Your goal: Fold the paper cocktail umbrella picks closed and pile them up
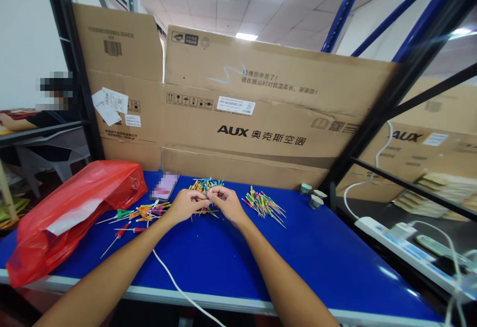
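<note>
My left hand and my right hand meet over the blue table, thumbs and fingertips pinched together. Something tiny may be between the fingertips, but the fingers hide it. Directly behind and beneath them lies a pile of cocktail umbrellas, folded, in mixed colours on thin wooden sticks. To the right is a second bunch of folded cocktail umbrellas, sticks pointing toward the front right. Left of my left hand, looser cocktail umbrellas in orange, green and pink are scattered.
A red plastic bag covers the table's left side, beside a phone. Small containers stand at the back right. Cardboard walls off the rear. A white cable crosses the front edge; a power strip lies right. Another person sits far left.
</note>
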`<action>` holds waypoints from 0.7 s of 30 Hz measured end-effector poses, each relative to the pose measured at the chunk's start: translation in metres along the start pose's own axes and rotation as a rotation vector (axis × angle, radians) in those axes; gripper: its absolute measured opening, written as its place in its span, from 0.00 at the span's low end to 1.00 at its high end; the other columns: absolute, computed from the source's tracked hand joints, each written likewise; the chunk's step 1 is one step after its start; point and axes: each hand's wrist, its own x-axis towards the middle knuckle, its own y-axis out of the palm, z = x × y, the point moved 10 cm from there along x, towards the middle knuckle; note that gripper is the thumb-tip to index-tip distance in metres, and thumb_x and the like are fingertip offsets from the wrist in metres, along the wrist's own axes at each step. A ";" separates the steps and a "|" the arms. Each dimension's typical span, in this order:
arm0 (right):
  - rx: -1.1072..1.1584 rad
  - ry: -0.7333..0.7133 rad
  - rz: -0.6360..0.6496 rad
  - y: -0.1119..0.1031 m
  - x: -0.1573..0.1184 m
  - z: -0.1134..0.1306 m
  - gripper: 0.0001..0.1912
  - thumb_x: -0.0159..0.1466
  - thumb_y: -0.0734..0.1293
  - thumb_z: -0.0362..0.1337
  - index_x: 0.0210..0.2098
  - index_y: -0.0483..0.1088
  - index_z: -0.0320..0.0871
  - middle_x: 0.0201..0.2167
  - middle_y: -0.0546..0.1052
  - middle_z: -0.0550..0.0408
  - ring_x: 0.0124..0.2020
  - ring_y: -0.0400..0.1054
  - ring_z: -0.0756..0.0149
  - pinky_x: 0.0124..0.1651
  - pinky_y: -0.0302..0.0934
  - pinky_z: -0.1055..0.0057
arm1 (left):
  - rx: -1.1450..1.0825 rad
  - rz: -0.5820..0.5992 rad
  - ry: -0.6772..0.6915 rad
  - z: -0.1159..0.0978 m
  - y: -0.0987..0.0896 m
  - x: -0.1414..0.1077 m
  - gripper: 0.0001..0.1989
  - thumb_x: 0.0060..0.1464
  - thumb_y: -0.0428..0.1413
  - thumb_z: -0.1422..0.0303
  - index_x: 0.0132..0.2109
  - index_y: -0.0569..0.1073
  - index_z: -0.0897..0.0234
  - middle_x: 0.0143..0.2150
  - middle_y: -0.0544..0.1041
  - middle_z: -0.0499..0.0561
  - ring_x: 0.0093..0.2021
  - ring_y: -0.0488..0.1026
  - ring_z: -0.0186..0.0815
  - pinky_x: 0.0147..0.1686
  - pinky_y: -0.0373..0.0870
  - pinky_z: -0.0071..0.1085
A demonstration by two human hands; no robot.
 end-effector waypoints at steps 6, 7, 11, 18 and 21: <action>0.095 0.055 -0.109 -0.011 -0.002 0.003 0.16 0.55 0.75 0.48 0.33 0.75 0.42 0.22 0.71 0.59 0.22 0.59 0.71 0.25 0.53 0.74 | -0.220 0.063 -0.042 0.004 0.011 -0.001 0.21 0.52 0.62 0.57 0.48 0.80 0.69 0.27 0.80 0.52 0.23 0.71 0.33 0.23 0.66 0.27; 0.120 0.052 -0.144 -0.016 -0.002 0.004 0.16 0.55 0.75 0.48 0.33 0.75 0.42 0.20 0.70 0.60 0.21 0.57 0.72 0.25 0.52 0.74 | -0.263 0.096 -0.053 0.003 0.016 -0.002 0.23 0.53 0.61 0.56 0.50 0.79 0.69 0.29 0.81 0.54 0.23 0.72 0.34 0.23 0.68 0.27; 0.248 0.043 -0.207 -0.023 -0.003 0.007 0.16 0.55 0.74 0.49 0.34 0.75 0.42 0.18 0.66 0.62 0.20 0.56 0.72 0.24 0.51 0.74 | -0.302 0.184 -0.062 -0.002 0.029 -0.006 0.22 0.56 0.59 0.54 0.47 0.80 0.69 0.37 0.82 0.59 0.21 0.72 0.31 0.19 0.68 0.25; 0.222 0.107 -0.098 -0.008 0.001 -0.007 0.18 0.54 0.75 0.49 0.35 0.76 0.41 0.18 0.67 0.62 0.20 0.55 0.73 0.24 0.49 0.73 | -0.257 0.068 -0.093 0.001 0.015 -0.005 0.19 0.54 0.61 0.55 0.42 0.81 0.68 0.34 0.83 0.56 0.17 0.68 0.27 0.15 0.63 0.23; 0.162 0.091 -0.072 -0.008 0.001 -0.004 0.18 0.54 0.75 0.49 0.34 0.76 0.41 0.19 0.68 0.60 0.20 0.55 0.73 0.24 0.50 0.73 | -0.256 0.063 -0.098 0.000 0.013 -0.004 0.19 0.53 0.61 0.55 0.41 0.81 0.68 0.34 0.83 0.56 0.17 0.67 0.27 0.16 0.62 0.23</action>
